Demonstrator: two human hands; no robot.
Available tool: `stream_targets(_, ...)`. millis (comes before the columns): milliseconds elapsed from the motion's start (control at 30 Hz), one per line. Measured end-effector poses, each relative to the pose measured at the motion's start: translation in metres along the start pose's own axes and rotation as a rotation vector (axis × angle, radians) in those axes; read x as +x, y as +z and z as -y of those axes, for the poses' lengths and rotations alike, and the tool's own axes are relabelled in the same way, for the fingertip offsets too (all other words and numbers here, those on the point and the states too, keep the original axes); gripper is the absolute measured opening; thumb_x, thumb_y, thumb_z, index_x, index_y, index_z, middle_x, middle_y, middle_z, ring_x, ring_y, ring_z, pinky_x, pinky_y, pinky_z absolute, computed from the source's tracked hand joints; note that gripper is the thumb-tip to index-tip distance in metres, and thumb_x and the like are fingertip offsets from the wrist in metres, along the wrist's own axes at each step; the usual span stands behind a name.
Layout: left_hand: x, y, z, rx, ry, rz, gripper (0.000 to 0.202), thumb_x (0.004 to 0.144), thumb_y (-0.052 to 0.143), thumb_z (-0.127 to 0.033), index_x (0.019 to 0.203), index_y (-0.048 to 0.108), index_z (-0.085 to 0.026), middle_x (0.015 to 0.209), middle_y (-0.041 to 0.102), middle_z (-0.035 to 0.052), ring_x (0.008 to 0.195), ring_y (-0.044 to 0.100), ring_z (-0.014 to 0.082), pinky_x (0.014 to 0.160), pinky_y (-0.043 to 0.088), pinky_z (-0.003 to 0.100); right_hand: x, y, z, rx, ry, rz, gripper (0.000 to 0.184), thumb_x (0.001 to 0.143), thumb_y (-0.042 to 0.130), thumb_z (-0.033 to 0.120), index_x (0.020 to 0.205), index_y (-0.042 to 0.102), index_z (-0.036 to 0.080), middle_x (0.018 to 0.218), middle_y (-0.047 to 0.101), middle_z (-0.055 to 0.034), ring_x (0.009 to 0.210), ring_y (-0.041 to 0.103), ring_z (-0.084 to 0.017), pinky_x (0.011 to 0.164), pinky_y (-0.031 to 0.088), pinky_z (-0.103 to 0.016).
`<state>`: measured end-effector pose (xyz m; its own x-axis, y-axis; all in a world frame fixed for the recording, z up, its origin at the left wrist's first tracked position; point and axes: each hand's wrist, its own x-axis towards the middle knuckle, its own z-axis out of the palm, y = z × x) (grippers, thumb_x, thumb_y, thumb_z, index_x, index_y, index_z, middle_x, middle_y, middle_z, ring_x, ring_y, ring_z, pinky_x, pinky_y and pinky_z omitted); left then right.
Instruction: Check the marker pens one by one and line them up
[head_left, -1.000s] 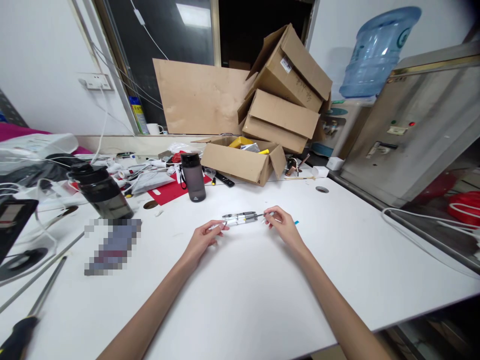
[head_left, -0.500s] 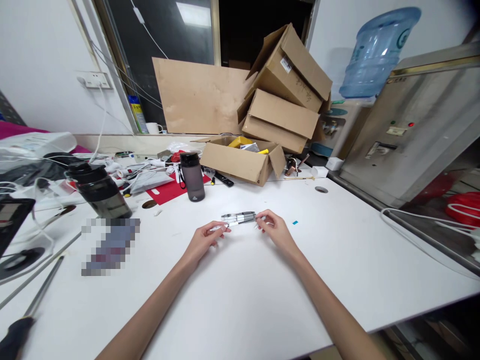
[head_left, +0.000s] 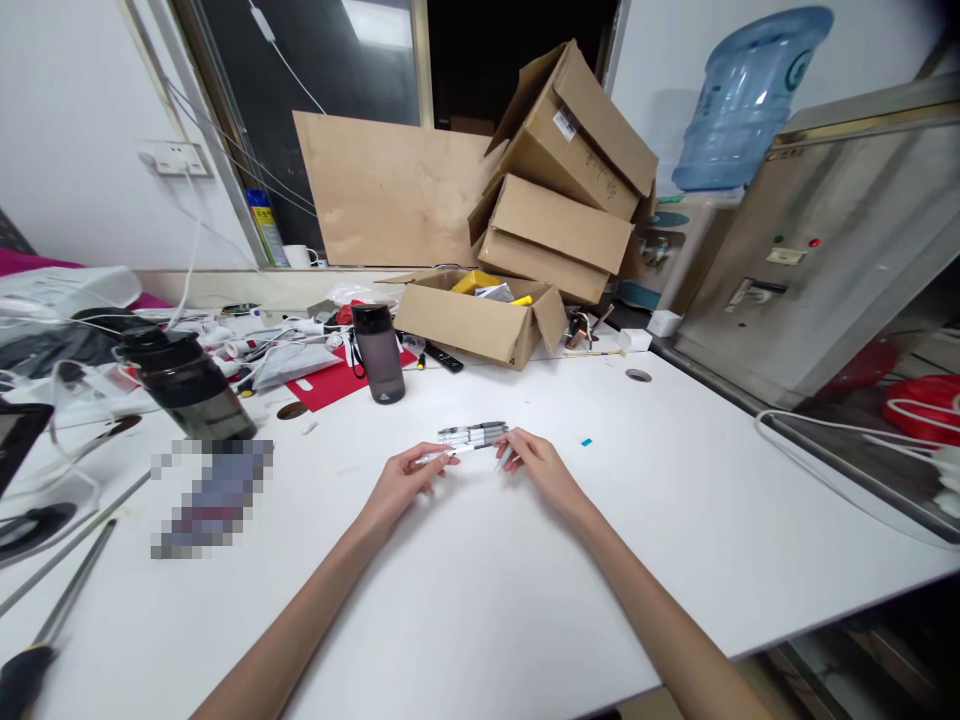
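My left hand (head_left: 405, 480) is closed around a white pen (head_left: 460, 449), its thumb and fingers pinching the barrel. The dark end of that pen points right, toward my other hand. Between the fingertips of my right hand (head_left: 536, 465) is a short grey-white piece like a pen cap (head_left: 505, 457), tilted downward and apart from the held pen. Just behind both hands, several pens (head_left: 472, 433) lie side by side on the white table (head_left: 480, 580). The right fingers partly cover their right ends.
A dark bottle (head_left: 379, 355) stands behind the pens, beside a red sheet (head_left: 326, 388). Farther back is an open cardboard box (head_left: 465, 322). To the left are a larger bottle (head_left: 184, 385), tangled cables and a screwdriver (head_left: 75, 585). A small blue scrap (head_left: 586, 442) lies right of my hands.
My right hand has shifted slightly left, and the small grey-white piece in its fingers now shows more, pointing down. My left hand keeps its hold on the pen.
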<state>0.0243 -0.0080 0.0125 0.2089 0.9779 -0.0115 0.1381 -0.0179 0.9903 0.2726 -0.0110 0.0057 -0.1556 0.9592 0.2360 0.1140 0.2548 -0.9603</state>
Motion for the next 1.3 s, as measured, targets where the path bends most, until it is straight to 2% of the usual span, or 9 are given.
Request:
stream_targets(67, 0.000, -0.001, 0.000, -0.002, -0.003, -0.006, 0.047, 0.078, 0.074, -0.054, 0.110, 0.073, -0.019, 0.107, 0.077, 0.0119, 0.086, 0.064, 0.0209, 0.057, 0.044, 0.023, 0.001, -0.003, -0.002, 0.008, 0.001, -0.033, 0.044, 0.095, 0.048, 0.057, 0.098, 0.071, 0.020, 0.093, 0.071, -0.0053, 0.077, 0.065, -0.017, 0.078, 0.052, -0.030)
stream_targets(167, 0.000, -0.002, -0.001, -0.009, -0.005, -0.018, 0.048, 0.078, 0.074, -0.055, 0.110, 0.073, -0.019, 0.108, 0.077, 0.0123, 0.087, 0.063, 0.0213, 0.058, 0.046, 0.023, 0.004, -0.009, -0.005, 0.019, -0.015, -0.138, 0.031, 0.089, 0.060, 0.047, 0.104, 0.071, 0.022, 0.101, 0.072, -0.0051, 0.084, 0.068, -0.019, 0.088, 0.052, -0.035)
stream_targets(233, 0.000, -0.003, -0.001, -0.015, -0.005, -0.029, 0.049, 0.077, 0.074, -0.055, 0.110, 0.073, -0.019, 0.108, 0.076, 0.0128, 0.088, 0.064, 0.0219, 0.059, 0.047, 0.024, 0.006, -0.013, -0.005, 0.056, -0.009, -0.195, 0.029, 0.084, 0.066, 0.042, 0.105, 0.070, 0.023, 0.103, 0.073, -0.0052, 0.088, 0.070, -0.021, 0.093, 0.053, -0.038)
stream_targets(333, 0.000, -0.004, -0.001, -0.028, -0.004, -0.042, 0.051, 0.077, 0.074, -0.057, 0.111, 0.073, -0.019, 0.110, 0.075, 0.0133, 0.089, 0.064, 0.0226, 0.060, 0.048, 0.025, 0.008, -0.017, -0.002, 0.124, -0.003, -0.222, 0.030, 0.081, 0.069, 0.043, 0.104, 0.070, 0.023, 0.099, 0.074, -0.0056, 0.090, 0.072, -0.023, 0.093, 0.055, -0.040)
stream_targets(600, -0.001, -0.004, -0.002, -0.032, -0.009, -0.039, 0.049, 0.078, 0.073, -0.057, 0.111, 0.073, -0.020, 0.111, 0.076, 0.0117, 0.092, 0.064, 0.0223, 0.061, 0.047, 0.024, 0.006, -0.016, 0.009, 0.134, -0.002, -0.203, 0.032, 0.081, 0.071, 0.046, 0.102, 0.072, 0.021, 0.092, 0.073, -0.0059, 0.084, 0.070, -0.022, 0.076, 0.057, -0.036)
stream_targets(1300, -0.002, -0.003, -0.003, -0.021, -0.001, -0.019, 0.047, 0.078, 0.074, -0.055, 0.109, 0.074, -0.020, 0.107, 0.076, 0.0114, 0.091, 0.063, 0.0220, 0.061, 0.046, 0.025, 0.005, -0.013, 0.009, 0.028, -0.037, -0.172, 0.028, 0.083, 0.067, 0.042, 0.101, 0.072, 0.022, 0.087, 0.071, -0.0042, 0.081, 0.067, -0.020, 0.072, 0.054, -0.032)
